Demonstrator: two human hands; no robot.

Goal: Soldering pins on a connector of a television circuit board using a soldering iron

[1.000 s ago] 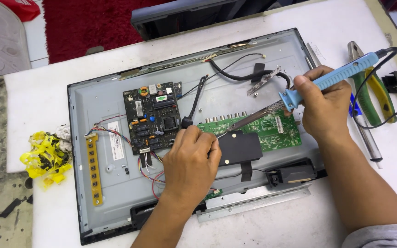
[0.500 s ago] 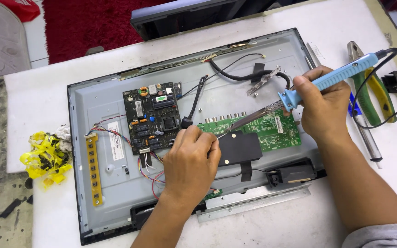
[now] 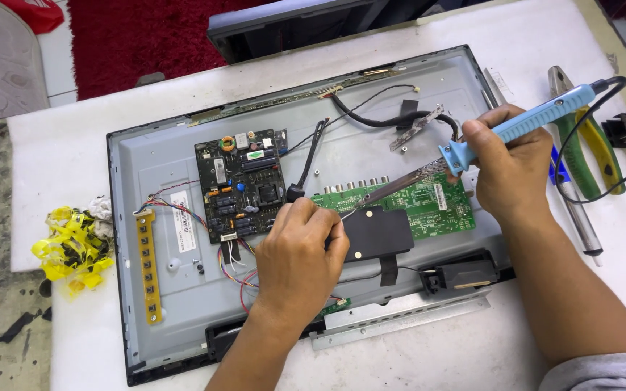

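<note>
Blue soldering iron (image 3: 523, 124) in right hand (image 3: 508, 170), tip at green circuit board (image 3: 429, 206).

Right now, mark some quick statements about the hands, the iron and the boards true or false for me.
1. The right hand holds a blue-handled soldering iron. True.
2. The iron's tip points at the black board. False: it reaches toward the green board, by the left hand's fingers.
3. The left hand rests over the opened panel. True.
4. Green-handled pliers lie on the panel. False: they lie on the white table, right of it.
</note>
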